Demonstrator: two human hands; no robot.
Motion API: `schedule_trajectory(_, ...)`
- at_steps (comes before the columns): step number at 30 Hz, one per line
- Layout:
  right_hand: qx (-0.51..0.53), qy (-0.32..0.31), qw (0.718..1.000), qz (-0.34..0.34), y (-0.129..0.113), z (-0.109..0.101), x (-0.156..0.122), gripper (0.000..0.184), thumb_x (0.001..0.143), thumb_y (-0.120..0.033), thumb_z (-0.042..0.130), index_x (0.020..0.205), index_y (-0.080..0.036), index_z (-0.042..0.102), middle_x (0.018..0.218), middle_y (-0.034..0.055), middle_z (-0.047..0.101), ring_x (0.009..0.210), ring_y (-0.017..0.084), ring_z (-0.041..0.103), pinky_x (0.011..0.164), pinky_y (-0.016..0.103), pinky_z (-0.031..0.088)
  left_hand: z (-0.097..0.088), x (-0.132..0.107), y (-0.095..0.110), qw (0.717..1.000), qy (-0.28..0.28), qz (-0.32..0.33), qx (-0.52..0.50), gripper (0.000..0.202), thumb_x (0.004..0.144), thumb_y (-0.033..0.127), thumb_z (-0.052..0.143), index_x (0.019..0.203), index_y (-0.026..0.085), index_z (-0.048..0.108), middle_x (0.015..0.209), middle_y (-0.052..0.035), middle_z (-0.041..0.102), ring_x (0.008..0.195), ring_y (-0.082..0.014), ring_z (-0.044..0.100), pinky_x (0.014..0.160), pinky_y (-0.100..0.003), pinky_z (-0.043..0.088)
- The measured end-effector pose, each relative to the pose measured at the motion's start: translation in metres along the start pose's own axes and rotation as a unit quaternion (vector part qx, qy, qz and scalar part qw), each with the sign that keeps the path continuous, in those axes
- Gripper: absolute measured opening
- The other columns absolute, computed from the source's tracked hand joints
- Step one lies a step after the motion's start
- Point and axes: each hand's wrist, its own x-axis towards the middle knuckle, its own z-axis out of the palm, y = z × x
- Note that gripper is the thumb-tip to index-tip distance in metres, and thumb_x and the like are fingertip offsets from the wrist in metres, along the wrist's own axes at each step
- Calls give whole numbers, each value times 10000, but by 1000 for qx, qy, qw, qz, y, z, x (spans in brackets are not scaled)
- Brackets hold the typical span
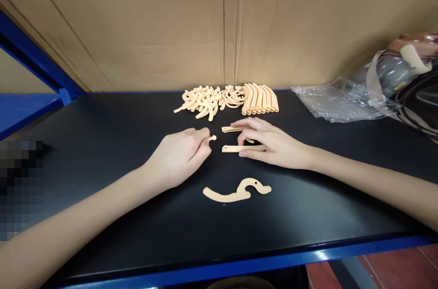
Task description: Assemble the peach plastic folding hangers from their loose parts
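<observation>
- Head view: left hand (179, 154) pinches a small wooden peg (212, 138); right hand (270, 143), fingers flat, presses two straight strips (230, 148).
- One curved piece (236, 191) lies alone nearer on the worktop (102, 143).
- Behind, the pile of parts (227, 100) seems mostly unused, so much work is left.

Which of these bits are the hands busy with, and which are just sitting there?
In use:
- small wooden piece, pinched by the left hand
- two flat wooden strips, under the right hand

Just lying there:
- curvy wooden piece, near the front
- pile of wooden pieces, at the back
- plastic bag, on the right
</observation>
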Motion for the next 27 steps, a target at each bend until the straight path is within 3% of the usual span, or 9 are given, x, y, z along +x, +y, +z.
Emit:
schedule_trajectory(4,157,-18,986,57,2,-3,-1,177,937,-394,635,888,-226,605,1383,40,460,1297,248,402,955,433,482,-1,0,6,1000,-8,-2,-4,294,907,308,358,644,195,422,584,12,485,565,-157,502,522,-253,332)
schedule_trajectory(7,209,-8,976,66,3,-3,-1,160,914,-371,670,881,-224,617,1372,42,469,1289,245,413,924,413,503,-2,-1,12,1000,-7,2,12,356,881,454,487,649,192,424,605,13,496,558,-151,488,511,-247,331)
schedule_trajectory(10,225,8,972,60,3,-2,0,144,889,-329,710,859,-215,627,1349,45,494,1269,245,439,968,431,466,0,-3,15,1000,-8,13,18,443,868,558,535,653,189,417,620,17,497,540,-140,474,489,-235,313)
schedule_trajectory(16,228,18,973,30,-2,0,1,127,859,-282,751,832,-215,646,1323,24,522,1240,232,467,1063,467,361,2,-4,20,1000,-20,9,-5,466,878,554,557,637,190,393,609,23,485,536,-142,475,490,-228,295)
schedule_trajectory(27,205,10,978,23,-2,2,0,126,840,-276,771,832,-222,657,1318,5,525,1219,226,467,999,418,399,-3,0,17,996,-90,29,0,430,933,528,489,670,188,483,549,34,502,472,-137,471,481,-228,258)
